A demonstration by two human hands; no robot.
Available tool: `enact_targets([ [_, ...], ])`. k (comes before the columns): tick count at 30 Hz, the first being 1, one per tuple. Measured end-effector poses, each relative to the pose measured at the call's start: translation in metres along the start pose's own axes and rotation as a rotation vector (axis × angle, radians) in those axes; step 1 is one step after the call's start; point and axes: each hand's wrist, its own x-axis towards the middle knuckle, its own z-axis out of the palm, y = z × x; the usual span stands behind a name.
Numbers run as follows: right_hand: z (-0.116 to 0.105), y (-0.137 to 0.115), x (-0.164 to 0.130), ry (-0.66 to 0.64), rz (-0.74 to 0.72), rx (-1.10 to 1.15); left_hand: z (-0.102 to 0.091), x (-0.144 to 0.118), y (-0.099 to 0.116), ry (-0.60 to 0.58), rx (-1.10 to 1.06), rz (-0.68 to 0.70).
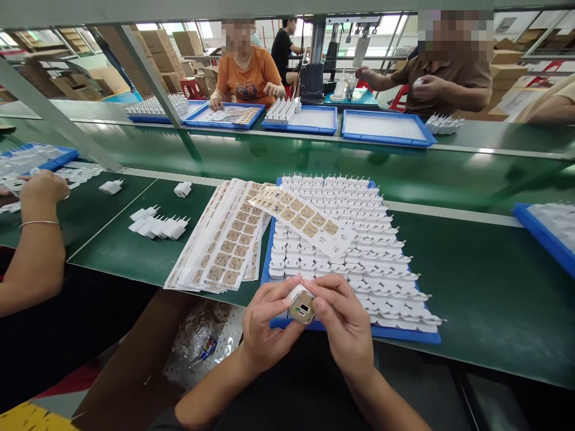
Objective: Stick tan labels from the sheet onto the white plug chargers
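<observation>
Between my two hands is a white charger plug (302,305), its end face turned toward me. A tan sticker with cutouts over the ports covers that face. My left hand (272,317) grips the plug's left side and underside. The fingers of my right hand (344,320) are closed on its right edge and top, thumb against the sticker. Just beyond my hands, a blue tray (266,263) holds rows of white charger plugs (377,269) with pins showing. Across them lies a partly used sticker sheet (305,218). A stack of sticker sheets (224,239) lies left of the tray.
Several loose plugs (159,224) lie on the green table (471,287) at left. A co-worker's arm (38,227) is at far left. Across the conveyor (251,158), people sit behind more blue trays (386,127). A box with plastic waste (197,341) stands below the table edge.
</observation>
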Motion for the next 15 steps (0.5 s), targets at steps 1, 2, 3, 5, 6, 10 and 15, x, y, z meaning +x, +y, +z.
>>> enact_targets([
  [1,0.0,0.0,0.001,0.015,-0.013,-0.02,0.001,0.0,0.0,0.006,0.006,0.007],
  [2,-0.001,0.0,0.001,0.023,-0.016,-0.037,0.001,0.0,0.001,0.016,0.017,0.011],
  [3,-0.001,-0.001,0.002,0.021,-0.012,-0.041,0.001,0.0,0.001,0.026,0.03,0.013],
  [5,0.0,-0.002,0.002,-0.017,0.009,-0.01,0.002,0.001,0.0,0.043,0.052,0.014],
  [6,0.001,-0.002,0.002,-0.041,0.021,0.013,0.002,0.001,0.0,0.049,0.06,0.02],
  [10,0.009,-0.001,-0.001,-0.041,0.036,0.097,0.004,0.005,0.001,0.054,0.093,0.069],
  [15,0.013,0.001,0.001,0.04,-0.011,0.116,0.007,0.006,0.005,0.047,0.142,0.103],
])
